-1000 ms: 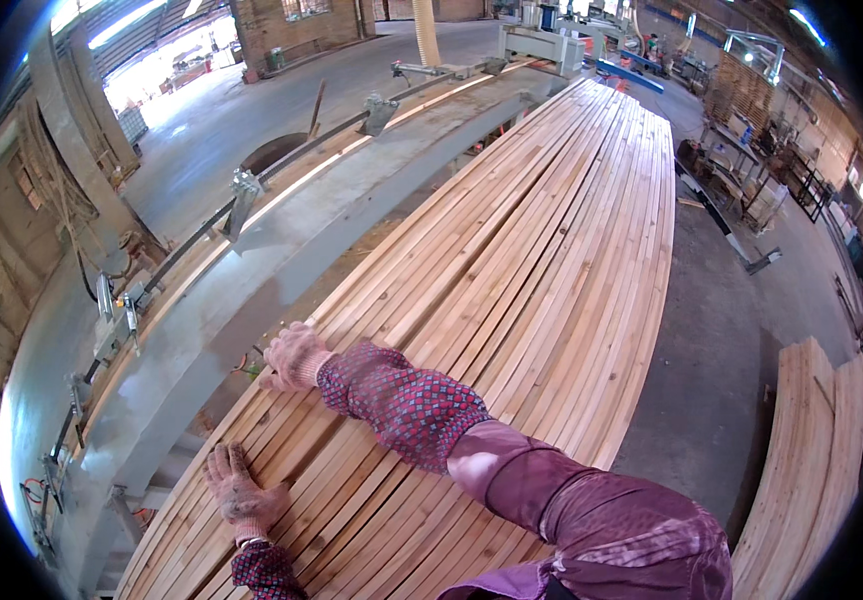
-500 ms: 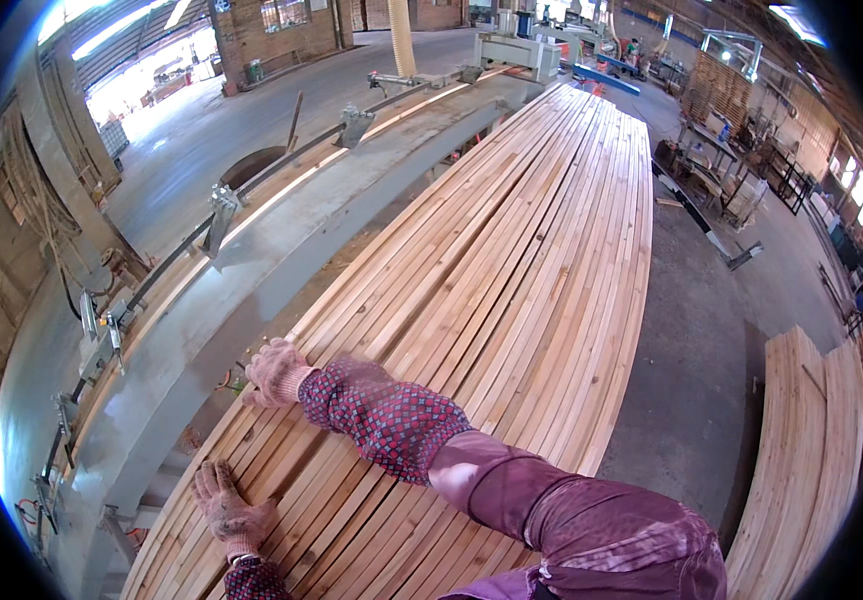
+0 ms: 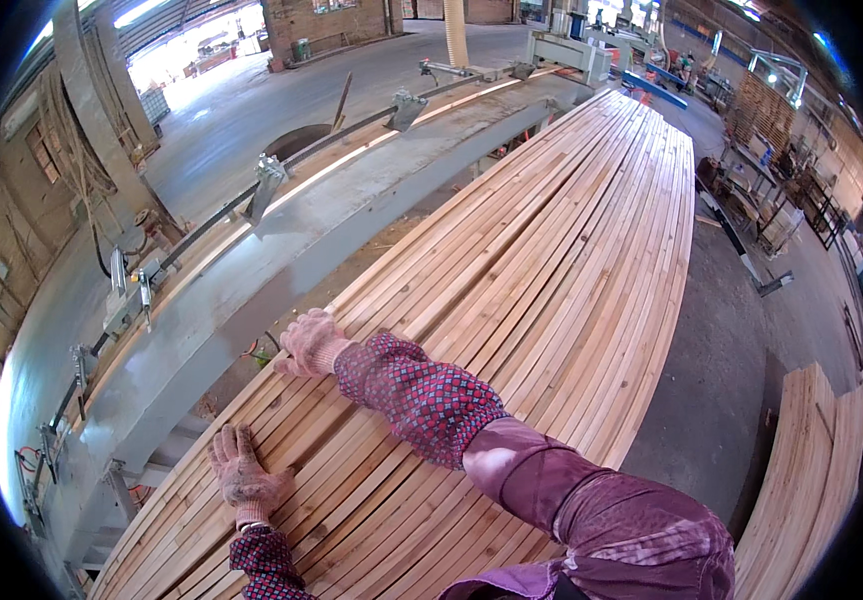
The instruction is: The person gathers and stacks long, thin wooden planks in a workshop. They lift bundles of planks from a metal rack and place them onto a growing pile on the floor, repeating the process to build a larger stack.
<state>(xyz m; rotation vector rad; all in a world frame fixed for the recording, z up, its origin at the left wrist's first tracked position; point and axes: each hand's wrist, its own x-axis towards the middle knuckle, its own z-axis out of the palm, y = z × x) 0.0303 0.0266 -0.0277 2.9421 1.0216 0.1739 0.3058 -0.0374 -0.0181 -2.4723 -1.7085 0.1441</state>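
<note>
A wide layer of long, narrow wooden strips (image 3: pixel 511 290) lies side by side in front of me. My left hand (image 3: pixel 248 478), in a soiled knit glove, rests on the strips near their left side, fingers stretched out and the palm down. Farther along, my right hand (image 3: pixel 311 342) reaches across in a matching glove. Its fingers curl over the outermost wooden strip at the left edge, and the fingertips are partly hidden there. Patterned red and blue sleeve covers show on both forearms.
Along the left runs a long grey machine bed (image 3: pixel 321 225) with clamps (image 3: pixel 268 185) and a rail. Another stack of boards (image 3: pixel 801 470) stands at the lower right. A black metal bar (image 3: pixel 731 235) lies on the floor right of the strips. A pale hose (image 3: pixel 455 35) hangs at the back.
The whole view has shifted, so the scene sits farther right. Both hands keep nearly the same places on the strips.
</note>
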